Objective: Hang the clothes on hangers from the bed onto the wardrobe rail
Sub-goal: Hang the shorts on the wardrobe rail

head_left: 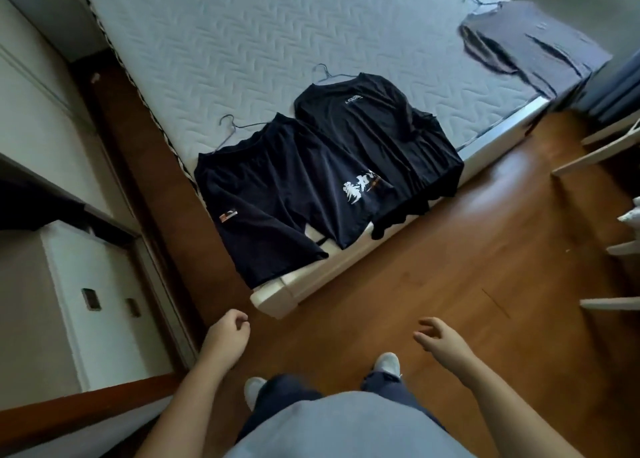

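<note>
Wood floor under both hands. Left hand (227, 336) loosely curled, right hand (438, 339) fingers spread, well apart, holding nothing. Just ahead of left hand, on bed (242, 41) corner: black shorts (256, 201) on hanger (227, 121), hook pointing away. Beyond, ahead of right hand: black shirt (374, 138), overlapping shorts. Far right of right hand: grey shirt (530, 45). Likely step: reaching for a garment. Next: step in, pinch shorts' hook, lift clear, turn left toward wardrobe (86, 277); rail out of view.
</note>
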Demonstrator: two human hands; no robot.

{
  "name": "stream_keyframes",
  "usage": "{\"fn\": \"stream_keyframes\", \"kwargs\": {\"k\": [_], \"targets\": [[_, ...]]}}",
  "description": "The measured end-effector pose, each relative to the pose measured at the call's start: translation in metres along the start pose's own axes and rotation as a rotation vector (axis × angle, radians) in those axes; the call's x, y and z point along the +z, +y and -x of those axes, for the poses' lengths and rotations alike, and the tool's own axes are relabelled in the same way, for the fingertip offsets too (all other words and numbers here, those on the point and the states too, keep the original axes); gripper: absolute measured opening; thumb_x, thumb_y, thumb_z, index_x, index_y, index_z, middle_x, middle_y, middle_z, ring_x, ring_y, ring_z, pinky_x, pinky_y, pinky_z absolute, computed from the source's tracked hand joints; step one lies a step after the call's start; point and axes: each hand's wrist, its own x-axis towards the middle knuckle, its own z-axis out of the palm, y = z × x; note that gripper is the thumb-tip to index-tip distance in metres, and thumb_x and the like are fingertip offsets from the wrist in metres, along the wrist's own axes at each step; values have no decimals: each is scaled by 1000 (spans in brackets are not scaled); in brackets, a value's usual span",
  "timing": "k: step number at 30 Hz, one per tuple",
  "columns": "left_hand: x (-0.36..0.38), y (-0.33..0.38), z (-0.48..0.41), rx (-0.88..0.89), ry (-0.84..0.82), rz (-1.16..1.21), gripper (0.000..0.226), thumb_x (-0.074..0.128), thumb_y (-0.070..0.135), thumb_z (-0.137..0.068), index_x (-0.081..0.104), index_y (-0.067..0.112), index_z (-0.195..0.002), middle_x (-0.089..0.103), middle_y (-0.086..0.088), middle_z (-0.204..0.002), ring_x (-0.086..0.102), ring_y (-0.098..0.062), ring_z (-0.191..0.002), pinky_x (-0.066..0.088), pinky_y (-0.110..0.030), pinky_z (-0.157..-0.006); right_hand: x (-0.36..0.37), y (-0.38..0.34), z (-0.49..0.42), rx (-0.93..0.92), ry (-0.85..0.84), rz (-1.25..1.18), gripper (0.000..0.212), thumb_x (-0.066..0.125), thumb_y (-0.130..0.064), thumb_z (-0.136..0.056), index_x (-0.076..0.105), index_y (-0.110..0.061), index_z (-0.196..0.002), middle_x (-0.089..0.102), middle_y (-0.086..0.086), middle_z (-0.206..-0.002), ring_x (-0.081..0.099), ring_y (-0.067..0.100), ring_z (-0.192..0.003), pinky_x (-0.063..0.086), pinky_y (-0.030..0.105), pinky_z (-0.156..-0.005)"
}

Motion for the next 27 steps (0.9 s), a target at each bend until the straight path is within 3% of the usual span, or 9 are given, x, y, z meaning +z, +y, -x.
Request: {"fn": "stream_keyframes", "kwargs": {"k": [4, 8, 11, 16, 21, 23, 27], "targets": [[45, 71, 9, 45, 11, 52, 24, 44, 20, -92, 54, 15, -113, 60, -9, -112, 56, -24, -90, 39, -28, -70, -83, 11, -25, -11, 52, -56, 34, 55, -25, -90, 52, -12, -122, 61, 3, -102, 62, 22, -90, 46, 28, -66], [57, 103, 14, 20, 86, 145, 23, 46, 19, -92, 56, 15, -112, 63, -11, -107, 57, -24, -91, 41, -28, -72, -128, -5, -67, 14, 12, -46, 37, 53, -27, -91, 51, -10, -124, 61, 9, -115, 62, 21, -85, 42, 26, -59], [53, 96, 3, -42, 176, 246, 20, 47, 18, -92, 57, 13, -109, 63, -11, -108, 58, -24, -96, 40, -29, -73, -131, -47, -106, -40, -49, -14, 36, 52, -26, -92, 51, -9, -123, 62, 11, -117, 62, 21, -83, 41, 25, -57], [39, 77, -48, -215, 251, 376, 15, 47, 20, -92, 56, 16, -104, 61, -11, -112, 54, -20, -91, 43, -32, -76, -117, -143, -167, -161, -117, 66, 29, 56, -21, -89, 55, -11, -116, 62, 6, -102, 63, 20, -77, 39, 23, -56], [7, 92, -143, -310, 282, 461, 22, 46, 18, -93, 57, 13, -110, 61, -10, -111, 52, -19, -89, 41, -32, -76, -105, -238, -240, -157, -127, 145, 27, 58, -14, -88, 56, -6, -114, 64, 13, -99, 60, 23, -79, 38, 19, -54], [-11, 100, -188, -361, 286, 516, 21, 46, 17, -92, 57, 13, -110, 61, -10, -113, 55, -22, -93, 43, -33, -79, -98, -273, -268, -120, -140, 170, 25, 55, -10, -89, 55, -4, -114, 61, 12, -91, 57, 20, -68, 40, 17, -49], [-48, 108, -275, -417, 304, 526, 22, 44, 15, -92, 57, 12, -110, 60, -11, -115, 55, -24, -96, 45, -36, -80, -77, -351, -334, -144, -174, 277, 30, 57, -14, -88, 55, -3, -116, 61, 6, -86, 57, 18, -65, 45, 25, -55]]}}
